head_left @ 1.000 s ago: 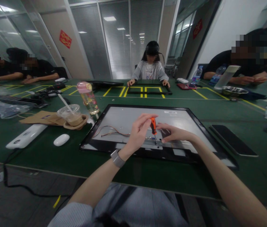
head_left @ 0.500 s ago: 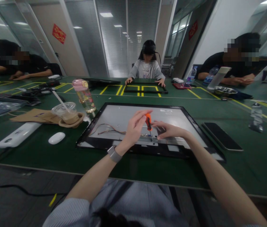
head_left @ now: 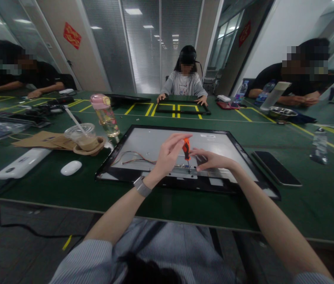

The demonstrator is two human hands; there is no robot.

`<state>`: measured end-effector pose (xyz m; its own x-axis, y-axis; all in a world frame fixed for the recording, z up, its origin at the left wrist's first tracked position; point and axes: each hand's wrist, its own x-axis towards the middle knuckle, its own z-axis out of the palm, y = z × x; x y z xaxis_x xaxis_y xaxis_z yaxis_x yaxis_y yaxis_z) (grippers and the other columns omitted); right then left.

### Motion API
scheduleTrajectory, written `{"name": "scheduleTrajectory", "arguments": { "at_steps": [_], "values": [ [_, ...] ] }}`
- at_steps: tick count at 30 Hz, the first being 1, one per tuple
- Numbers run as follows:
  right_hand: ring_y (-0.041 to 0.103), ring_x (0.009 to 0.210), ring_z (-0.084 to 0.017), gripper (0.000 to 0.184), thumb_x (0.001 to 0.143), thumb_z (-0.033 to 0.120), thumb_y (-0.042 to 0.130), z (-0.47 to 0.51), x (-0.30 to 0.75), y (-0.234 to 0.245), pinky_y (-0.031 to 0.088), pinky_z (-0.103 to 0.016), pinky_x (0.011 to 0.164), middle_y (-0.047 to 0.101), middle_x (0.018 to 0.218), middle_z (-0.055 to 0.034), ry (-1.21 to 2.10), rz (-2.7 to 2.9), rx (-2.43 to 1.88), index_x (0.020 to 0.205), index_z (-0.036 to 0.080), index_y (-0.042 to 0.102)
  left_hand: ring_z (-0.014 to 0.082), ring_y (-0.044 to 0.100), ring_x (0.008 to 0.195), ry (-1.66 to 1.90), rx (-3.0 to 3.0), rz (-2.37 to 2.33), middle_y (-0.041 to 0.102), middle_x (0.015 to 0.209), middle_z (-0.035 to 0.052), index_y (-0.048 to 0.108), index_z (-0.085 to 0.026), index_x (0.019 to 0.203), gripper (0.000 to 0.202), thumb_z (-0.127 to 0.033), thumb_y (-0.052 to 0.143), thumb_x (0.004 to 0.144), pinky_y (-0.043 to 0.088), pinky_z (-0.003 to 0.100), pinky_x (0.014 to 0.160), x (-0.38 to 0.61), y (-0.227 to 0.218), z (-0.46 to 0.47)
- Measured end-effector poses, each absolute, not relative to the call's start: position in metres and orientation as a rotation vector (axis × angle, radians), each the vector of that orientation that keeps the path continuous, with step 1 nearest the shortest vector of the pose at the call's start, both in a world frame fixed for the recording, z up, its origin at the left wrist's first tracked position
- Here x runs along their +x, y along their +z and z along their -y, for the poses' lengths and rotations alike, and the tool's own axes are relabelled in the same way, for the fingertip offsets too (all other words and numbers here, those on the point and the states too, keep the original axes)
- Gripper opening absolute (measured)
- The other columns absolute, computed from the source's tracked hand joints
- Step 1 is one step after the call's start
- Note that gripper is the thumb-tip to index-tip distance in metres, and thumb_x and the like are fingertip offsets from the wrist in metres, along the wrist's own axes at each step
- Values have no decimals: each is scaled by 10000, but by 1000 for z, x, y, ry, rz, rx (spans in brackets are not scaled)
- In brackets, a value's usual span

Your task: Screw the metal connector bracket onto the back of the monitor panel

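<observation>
Orange-handled screwdriver [head_left: 186, 147]: upright, tip on the open monitor panel [head_left: 155, 148], pinched by left hand [head_left: 167, 156]. Right hand [head_left: 212, 161]: fingers loosely curled, resting on the panel beside the tip. At ten o'clock: plastic cup [head_left: 83, 135] holding straw, pink-capped bottle [head_left: 104, 114] of pale liquid.

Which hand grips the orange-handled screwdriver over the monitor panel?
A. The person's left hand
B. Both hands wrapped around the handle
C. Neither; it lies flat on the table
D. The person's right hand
A. The left hand pinches the orange screwdriver upright over the panel, while the right hand rests flat beside its tip.
</observation>
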<state>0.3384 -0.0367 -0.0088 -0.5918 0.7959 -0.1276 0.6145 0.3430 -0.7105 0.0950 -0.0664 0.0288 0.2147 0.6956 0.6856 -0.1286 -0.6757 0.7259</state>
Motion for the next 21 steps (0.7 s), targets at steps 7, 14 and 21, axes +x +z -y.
{"name": "scheduleTrajectory", "arguments": {
  "at_steps": [7,14,21],
  "values": [
    [114,1534,-352,827,649,693,777,33,342,-14,104,-535,1244,369,1608,-25,1139,2329,-1297,1367,331,584,151,636,890,1564,1819,-521,652,965,57,755,-226,1029,177,-236,614,922,552,301,816,95,28,66],
    [119,1535,-344,828,655,682,785,32,342,-15,105,-523,1248,378,1605,-34,1123,2337,-1301,1371,319,581,170,639,1022,1511,1823,-493,674,1048,70,725,-231,1130,280,-194,498,971,515,349,954,91,29,63],
    [125,1535,-337,843,665,696,767,34,340,-12,117,-518,1247,368,1609,-45,1114,2358,-1302,1383,301,569,152,651,896,1505,1791,-547,695,1024,69,739,-200,1011,154,-264,675,886,547,298,805,92,29,65]
  ]
}}
